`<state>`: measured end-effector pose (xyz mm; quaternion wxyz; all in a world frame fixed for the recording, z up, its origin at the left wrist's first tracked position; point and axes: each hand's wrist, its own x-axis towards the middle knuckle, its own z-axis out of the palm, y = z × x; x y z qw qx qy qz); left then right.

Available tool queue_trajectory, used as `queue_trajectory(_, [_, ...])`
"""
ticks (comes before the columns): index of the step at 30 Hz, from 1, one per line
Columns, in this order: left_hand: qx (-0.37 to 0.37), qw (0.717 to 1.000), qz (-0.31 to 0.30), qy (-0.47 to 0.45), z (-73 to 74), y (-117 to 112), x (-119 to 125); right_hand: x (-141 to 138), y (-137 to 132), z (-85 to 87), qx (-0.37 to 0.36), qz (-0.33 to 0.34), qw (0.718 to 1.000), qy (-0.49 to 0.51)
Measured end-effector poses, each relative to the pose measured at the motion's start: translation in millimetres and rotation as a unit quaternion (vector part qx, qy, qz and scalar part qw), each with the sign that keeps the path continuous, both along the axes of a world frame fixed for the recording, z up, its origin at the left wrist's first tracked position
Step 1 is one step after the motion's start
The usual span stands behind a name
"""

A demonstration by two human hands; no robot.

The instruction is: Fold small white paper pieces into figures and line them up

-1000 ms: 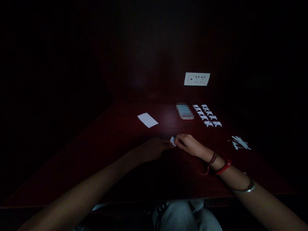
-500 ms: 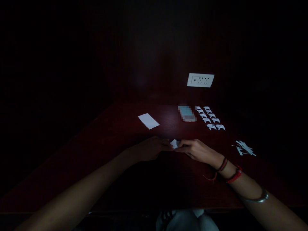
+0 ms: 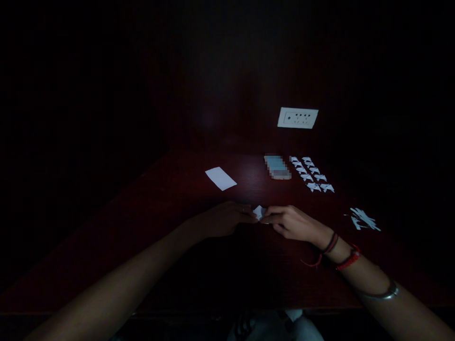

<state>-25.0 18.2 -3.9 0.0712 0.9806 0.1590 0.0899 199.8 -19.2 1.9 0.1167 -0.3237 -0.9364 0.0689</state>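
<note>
A small folded piece of white paper (image 3: 259,212) is pinched between my two hands, just above or on the dark red table (image 3: 170,199). My left hand (image 3: 227,219) grips its left edge with fingers pressed together, and a ring shows on one finger. On the other side, my right hand (image 3: 293,221) pinches the paper between thumb and fingers. The fingers cover part of the folds. Beyond my left hand lies a flat white sheet of paper (image 3: 221,178).
Two rows of folded white paper pieces (image 3: 313,187) lie at the back right, beside a phone-like blurred object (image 3: 277,166). Nearer on the right is a pile of thin paper strips (image 3: 364,219). A socket plate (image 3: 297,118) is on the back wall. The surroundings are very dark.
Both hands keep their hold on the folded paper, and the right fingers have shifted slightly on it. The whole view has moved a little; the other things lie as before.
</note>
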Motion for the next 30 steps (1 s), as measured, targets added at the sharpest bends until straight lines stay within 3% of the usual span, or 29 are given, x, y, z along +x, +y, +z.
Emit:
queue_trajectory(14, [-0.027, 1.0, 0.001, -0.002, 2.3, 1, -1, 6, 0, -0.5, -0.01, 0.019, 0.999, 0.027])
queue_trajectory(20, [-0.041, 0.998, 0.001, -0.05, -1.7, 2, -5, 14, 5, 0.4, 0.033, -0.016, 0.993, 0.111])
queue_trajectory(30, [-0.033, 0.999, -0.005, -0.043, -1.3, 6, -3, 12, 20, -12.0, 0.001, 0.021, 0.997, 0.077])
